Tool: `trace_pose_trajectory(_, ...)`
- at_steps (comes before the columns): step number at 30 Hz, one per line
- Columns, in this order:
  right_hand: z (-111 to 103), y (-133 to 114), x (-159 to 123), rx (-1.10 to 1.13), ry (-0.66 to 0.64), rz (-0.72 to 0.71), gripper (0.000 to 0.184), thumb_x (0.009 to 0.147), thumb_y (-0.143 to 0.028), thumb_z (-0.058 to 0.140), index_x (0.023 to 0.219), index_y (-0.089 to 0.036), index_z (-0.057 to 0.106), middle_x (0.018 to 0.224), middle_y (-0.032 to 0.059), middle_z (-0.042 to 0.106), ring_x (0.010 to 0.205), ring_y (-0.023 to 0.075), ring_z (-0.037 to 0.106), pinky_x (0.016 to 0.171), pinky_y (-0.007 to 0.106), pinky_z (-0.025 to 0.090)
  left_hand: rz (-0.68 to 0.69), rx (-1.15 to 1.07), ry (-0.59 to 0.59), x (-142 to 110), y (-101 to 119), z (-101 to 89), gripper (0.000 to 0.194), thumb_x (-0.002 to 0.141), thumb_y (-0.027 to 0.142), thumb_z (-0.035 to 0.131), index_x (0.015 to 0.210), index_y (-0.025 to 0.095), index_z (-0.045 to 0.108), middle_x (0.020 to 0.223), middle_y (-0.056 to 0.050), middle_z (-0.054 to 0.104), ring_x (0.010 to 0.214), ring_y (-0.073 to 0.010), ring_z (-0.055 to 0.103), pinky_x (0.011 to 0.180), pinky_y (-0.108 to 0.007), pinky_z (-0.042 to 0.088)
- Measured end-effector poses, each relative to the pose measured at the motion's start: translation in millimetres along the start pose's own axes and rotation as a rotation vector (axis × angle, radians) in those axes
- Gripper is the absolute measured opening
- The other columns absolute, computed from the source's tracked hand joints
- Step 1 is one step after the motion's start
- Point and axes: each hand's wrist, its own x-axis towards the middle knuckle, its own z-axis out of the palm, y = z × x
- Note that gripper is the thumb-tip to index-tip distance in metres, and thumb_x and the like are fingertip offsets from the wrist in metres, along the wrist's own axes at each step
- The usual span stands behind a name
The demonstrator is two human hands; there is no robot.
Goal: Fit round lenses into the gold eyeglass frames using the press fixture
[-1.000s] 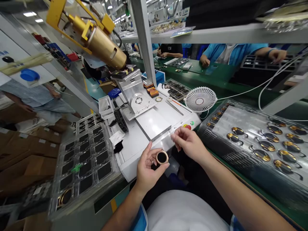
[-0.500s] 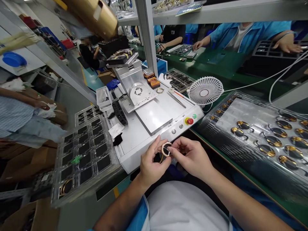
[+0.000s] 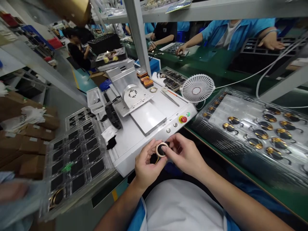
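Note:
Between my two hands is a small round coil (image 3: 158, 151) with a copper-coloured rim and a black centre. It is held in front of the white machine's front edge. My left hand (image 3: 148, 163) grips its left side between thumb and fingers, and a thin yellowish lead hangs below. The thumb of my right hand (image 3: 186, 155) presses on the black face from the right. Its fingers are curled behind the edge, partly hidden.
Ahead stands a white machine (image 3: 130, 146) with a metal plate and red button (image 3: 183, 119). A clear tray (image 3: 69, 189) of black squares lies left. Stacked trays (image 3: 223, 107) with round coils are right, beside a white fan (image 3: 197, 88). Co-workers sit across the bench; a blurred arm shows lower left.
The view has swung a little to the right. A pale strip seen at the coil's face no longer shows, and my right thumb lies flatter on it. The person at left has shifted lower.

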Motion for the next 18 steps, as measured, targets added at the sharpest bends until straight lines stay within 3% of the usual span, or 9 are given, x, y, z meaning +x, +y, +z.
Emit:
trace_pose_trajectory(3,-7,3,0,0.321,-0.181,0.220,0.047,0.080,-0.065,0.074,0.082,-0.021,0.058,0.063,-0.0007,0.060,0.048,0.0123,0.050,0.045,0.024,0.042,0.006,-0.040,-0.028,-5,-5,4.1,0.074,0.080,0.008,0.082,0.146,0.025,0.053,0.127,-0.012,0.076,0.114,-0.0253,0.075,0.098,-0.037,0.064)
trace_pose_trajectory(5,-29,3,-3,0.388,-0.143,0.222,0.053,0.075,-0.069,0.078,0.078,-0.021,0.056,0.062,-0.0014,0.058,0.048,0.0119,0.050,0.045,0.024,0.041,0.013,-0.039,-0.066,-7,-11,4.6,0.077,0.080,0.008,0.081,0.148,0.027,0.051,0.136,-0.012,0.071,0.120,-0.0256,0.072,0.104,-0.040,0.061)
trace_pose_trajectory(7,-69,2,-16,0.256,0.090,0.138,0.050,0.075,-0.066,0.081,0.079,-0.021,0.061,0.069,0.0014,0.064,0.056,0.0140,0.055,0.051,0.026,0.044,0.006,-0.034,-0.097,-9,-19,2.6,0.074,0.082,0.011,0.080,0.148,0.026,0.052,0.142,-0.013,0.066,0.124,-0.0266,0.069,0.108,-0.042,0.058)
trace_pose_trajectory(9,-123,0,-40,0.019,0.418,0.086,0.044,0.077,-0.063,0.081,0.080,-0.022,0.067,0.077,0.0057,0.069,0.064,0.0175,0.060,0.058,0.030,0.047,-0.021,-0.025,-0.117,-11,-28,-0.7,0.065,0.084,0.014,0.078,0.144,0.026,0.056,0.138,-0.012,0.068,0.122,-0.0267,0.070,0.107,-0.042,0.059)
trace_pose_trajectory(12,-209,8,-91,-0.349,0.846,0.245,0.035,0.081,-0.057,0.078,0.086,-0.023,0.074,0.074,0.0123,0.070,0.058,0.0203,0.058,0.056,0.037,0.043,-0.054,0.011,-0.140,-13,-39,-3.1,0.050,0.087,0.019,0.076,0.134,0.025,0.063,0.124,-0.010,0.074,0.113,-0.0258,0.074,0.101,-0.040,0.063)
trace_pose_trajectory(14,-252,22,-127,-0.627,1.060,0.386,0.022,0.080,-0.046,0.079,0.076,-0.025,0.072,0.079,0.0164,0.072,0.064,0.0231,0.062,0.061,0.042,0.042,-0.037,0.036,-0.164,-12,-41,-1.0,0.042,0.087,0.020,0.075,0.128,0.025,0.066,0.117,-0.009,0.076,0.107,-0.0251,0.076,0.098,-0.040,0.064)
trace_pose_trajectory(16,-276,41,-159,-0.799,1.059,0.619,0.031,0.083,-0.039,0.076,0.057,-0.027,0.063,0.071,0.0189,0.069,0.048,0.0187,0.051,0.059,0.046,0.039,0.021,0.045,-0.207,-7,-40,3.2,0.034,0.088,0.019,0.074,0.121,0.026,0.069,0.112,-0.008,0.078,0.102,-0.0245,0.076,0.096,-0.039,0.065)
trace_pose_trajectory(18,-281,57,-183,-0.874,0.942,0.783,0.047,0.088,-0.036,0.070,0.045,-0.027,0.055,0.058,0.0208,0.064,0.036,0.0133,0.040,0.054,0.048,0.036,0.110,0.034,-0.257,-1,-36,7.1,0.030,0.087,0.015,0.074,0.115,0.026,0.071,0.107,-0.007,0.078,0.099,-0.0242,0.077,0.091,-0.037,0.066)
